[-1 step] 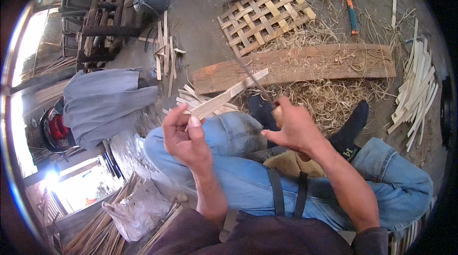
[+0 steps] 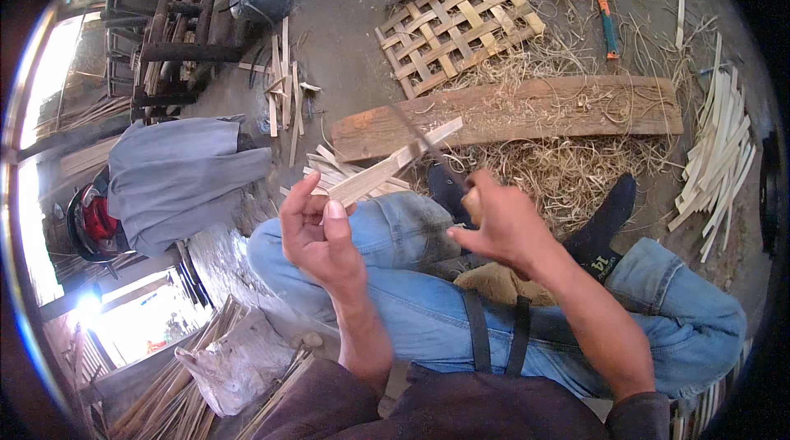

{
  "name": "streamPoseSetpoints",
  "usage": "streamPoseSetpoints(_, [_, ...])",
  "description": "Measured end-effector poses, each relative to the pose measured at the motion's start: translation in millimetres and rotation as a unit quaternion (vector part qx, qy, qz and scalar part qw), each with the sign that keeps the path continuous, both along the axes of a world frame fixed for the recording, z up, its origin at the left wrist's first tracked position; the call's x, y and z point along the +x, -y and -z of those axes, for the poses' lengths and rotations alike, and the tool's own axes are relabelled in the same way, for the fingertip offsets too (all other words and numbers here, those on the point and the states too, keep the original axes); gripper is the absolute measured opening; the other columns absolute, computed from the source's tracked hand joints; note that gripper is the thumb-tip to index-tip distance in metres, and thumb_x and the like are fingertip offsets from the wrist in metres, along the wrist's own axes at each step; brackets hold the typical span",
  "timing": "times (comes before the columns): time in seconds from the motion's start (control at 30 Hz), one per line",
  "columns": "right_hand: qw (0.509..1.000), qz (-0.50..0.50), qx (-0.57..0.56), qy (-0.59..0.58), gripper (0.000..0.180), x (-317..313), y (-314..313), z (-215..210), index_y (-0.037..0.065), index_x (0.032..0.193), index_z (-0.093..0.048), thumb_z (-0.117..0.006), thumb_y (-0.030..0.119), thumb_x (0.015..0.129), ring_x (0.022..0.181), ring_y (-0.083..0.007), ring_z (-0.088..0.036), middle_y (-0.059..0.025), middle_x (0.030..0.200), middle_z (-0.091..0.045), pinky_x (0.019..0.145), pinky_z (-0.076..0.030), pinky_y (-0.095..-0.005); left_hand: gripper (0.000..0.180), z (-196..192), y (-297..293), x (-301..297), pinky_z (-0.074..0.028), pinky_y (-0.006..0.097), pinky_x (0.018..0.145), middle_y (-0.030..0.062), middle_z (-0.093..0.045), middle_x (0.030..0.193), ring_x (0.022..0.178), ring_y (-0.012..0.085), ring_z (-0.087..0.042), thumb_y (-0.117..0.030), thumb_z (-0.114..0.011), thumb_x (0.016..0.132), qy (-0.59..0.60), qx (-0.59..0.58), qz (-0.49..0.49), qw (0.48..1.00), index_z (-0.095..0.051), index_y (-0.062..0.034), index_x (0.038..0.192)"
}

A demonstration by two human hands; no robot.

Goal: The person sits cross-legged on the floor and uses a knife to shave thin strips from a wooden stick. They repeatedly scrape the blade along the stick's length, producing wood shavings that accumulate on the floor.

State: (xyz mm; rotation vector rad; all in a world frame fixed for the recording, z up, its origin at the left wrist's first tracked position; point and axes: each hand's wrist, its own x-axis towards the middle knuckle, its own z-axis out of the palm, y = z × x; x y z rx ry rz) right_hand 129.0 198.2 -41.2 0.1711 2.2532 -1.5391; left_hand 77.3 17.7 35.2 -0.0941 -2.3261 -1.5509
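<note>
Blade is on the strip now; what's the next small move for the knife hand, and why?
Probably draw the knife a little further along the bamboo strip, away from the body. The right hand holds the blade across the strip's far end, while the left hand grips the near end, clear of the edge.

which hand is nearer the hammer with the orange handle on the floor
Right. The right hand, gripping a knife, sits below-left of the hammer; the left hand, holding the bamboo strip, is farther left.

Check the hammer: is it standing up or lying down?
Lying down. The hammer lies flat on the floor among straw, head away from the person, beside the woven mat.
</note>
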Motion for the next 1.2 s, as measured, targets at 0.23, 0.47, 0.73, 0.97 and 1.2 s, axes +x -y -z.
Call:
streamPoseSetpoints(0.23, [0.990, -0.022, -0.129, -0.047, 0.045, 15.7, 26.1, -62.0, -0.002, 0.113, -0.048, -0.069, 0.023, 0.082, 0.081, -0.0461, -0.065, -0.0292, 0.084, -0.065, 0.074, -0.053, -0.0506, 0.022, 0.1, 3.4, -8.0, -0.059, 0.026, 0.066, 0.0068, -0.059, 0.091, 0.078, 0.0110, -0.060, -0.011, -0.063, 0.088, 0.013, -0.012, 0.006, 1.000, -0.063, 0.0039, 0.104])
streamPoseSetpoints(0.47, [0.982, 0.037, -0.182, -0.023, 0.039, 12.1, 27.7, -31.5, -0.003, 0.109, -0.055, -0.065, 0.016, 0.077, 0.081, -0.0458, -0.065, -0.0295, 0.080, -0.064, 0.073, -0.053, -0.0512, 0.021, 2.6, 0.2, -12.2, -0.059, 0.027, 0.067, 0.0067, -0.060, 0.088, 0.076, 0.0099, -0.060, -0.008, -0.064, 0.088, 0.007, -0.019, -0.014, 1.000, -0.063, 0.0063, 0.102])
streamPoseSetpoints(0.73, [0.984, 0.007, -0.176, -0.035, 0.042, 4.6, 16.0, -27.0, -0.003, 0.110, -0.054, -0.066, 0.014, 0.074, 0.082, -0.0460, -0.064, -0.0274, 0.081, -0.065, 0.076, -0.051, -0.0517, 0.019, 3.2, 1.0, -10.1, -0.059, 0.027, 0.067, 0.0084, -0.061, 0.091, 0.076, 0.0107, -0.060, -0.007, -0.063, 0.089, -0.013, -0.056, -0.016, 0.998, -0.063, 0.0059, 0.103])
streamPoseSetpoints(0.97, [0.989, 0.008, -0.145, -0.020, 0.039, 10.5, 19.6, -32.6, -0.002, 0.109, -0.054, -0.066, 0.012, 0.074, 0.079, -0.0434, -0.065, -0.0265, 0.079, -0.064, 0.072, -0.052, -0.0472, 0.018, 5.8, 7.3, -11.2, -0.054, 0.025, 0.072, 0.0087, -0.061, 0.095, 0.078, 0.0127, -0.060, -0.006, -0.062, 0.091, -0.049, -0.117, -0.008, 0.992, -0.064, 0.0063, 0.104])
streamPoseSetpoints(1.2, [0.992, -0.080, -0.084, 0.051, 0.041, 1.6, 3.1, -62.6, -0.003, 0.110, -0.051, -0.066, 0.014, 0.075, 0.077, -0.0445, -0.065, -0.0259, 0.081, -0.065, 0.069, -0.053, -0.0497, 0.013, 17.6, 12.0, -9.4, -0.050, 0.025, 0.075, 0.0083, -0.060, 0.098, 0.088, 0.0145, -0.059, -0.001, -0.062, 0.090, -0.073, -0.127, -0.073, 0.987, -0.064, 0.0026, 0.103])
